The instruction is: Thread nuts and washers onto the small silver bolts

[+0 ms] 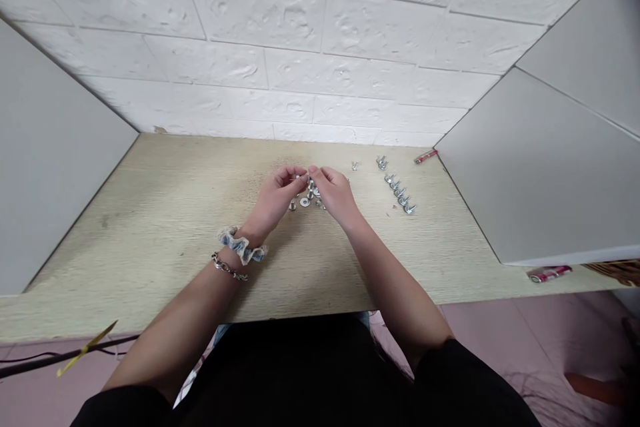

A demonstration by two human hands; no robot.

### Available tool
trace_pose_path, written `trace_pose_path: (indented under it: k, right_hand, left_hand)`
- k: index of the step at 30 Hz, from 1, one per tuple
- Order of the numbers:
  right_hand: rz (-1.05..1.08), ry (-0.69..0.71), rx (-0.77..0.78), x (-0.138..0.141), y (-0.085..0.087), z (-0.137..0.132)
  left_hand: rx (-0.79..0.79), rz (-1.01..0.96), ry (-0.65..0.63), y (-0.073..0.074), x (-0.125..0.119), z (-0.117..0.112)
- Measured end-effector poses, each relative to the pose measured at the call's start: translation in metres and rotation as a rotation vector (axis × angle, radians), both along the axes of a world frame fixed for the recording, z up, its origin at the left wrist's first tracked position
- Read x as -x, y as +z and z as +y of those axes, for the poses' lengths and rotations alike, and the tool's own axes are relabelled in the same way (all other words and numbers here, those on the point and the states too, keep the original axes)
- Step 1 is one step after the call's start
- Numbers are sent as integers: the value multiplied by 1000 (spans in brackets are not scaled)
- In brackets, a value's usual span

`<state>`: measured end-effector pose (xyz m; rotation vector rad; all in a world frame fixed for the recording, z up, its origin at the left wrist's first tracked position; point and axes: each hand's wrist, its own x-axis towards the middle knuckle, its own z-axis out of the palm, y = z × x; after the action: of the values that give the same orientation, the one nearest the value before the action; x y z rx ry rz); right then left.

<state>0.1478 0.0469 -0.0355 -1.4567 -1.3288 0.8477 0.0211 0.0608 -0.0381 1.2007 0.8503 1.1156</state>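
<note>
Prob. light + stiff, the small metal part (309, 177) is just beyond the flat washer (305, 205), mostly hidden b/w the hands. Looks smooth, so maybe slippery, but unlikely fragile; best taken by its edges, thumb + index. Left hand (278, 196) and right hand (337, 192) both seem to pinch it, meeting just past the washer.

Other loose metal pieces (293, 205) lie near the washer; to its right, a row of metal fasteners (399, 192), then a red cylinder (426, 157) by the right panel (555, 167). Pale wood-grain counter (165, 213) under the washer, white brick-pattern wall (295, 20) beyond it, left panel (60, 160) well off to its left; pinkish floor (483, 330) below, on the near side.
</note>
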Motion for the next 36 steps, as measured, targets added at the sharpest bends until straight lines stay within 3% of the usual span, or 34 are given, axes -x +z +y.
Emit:
trace_pose_path:
  k: [9,14,19,24,26,29,33,36]
  right_hand:
    - [-8,-6,-66,2,-2,0]
    - [-18,-8,-51,3,-4,0]
    - [-30,-46,-56,3,-10,2]
    - [125,-47,-47,1,-13,7]
    - [216,-27,-51,-1,-12,10]
    - [389,40,-37,-6,-12,15]
    - [563,171,92,-16,-19,25]
    - [644,228,153,-21,-21,28]
  left_hand:
    - [150,-85,-40,3,0,-1]
    - [214,-72,-39,-4,-1,3]
    - [130,74,-11,-12,-1,8]
    - [60,190,45,-10,0,7]
    - [-43,263,73,-8,0,3]
    - [-361,403,53,-5,-2,-12]
    - [-724,644,-295,-7,-9,-32]
    - [-800,749,-388,-12,-14,-36]
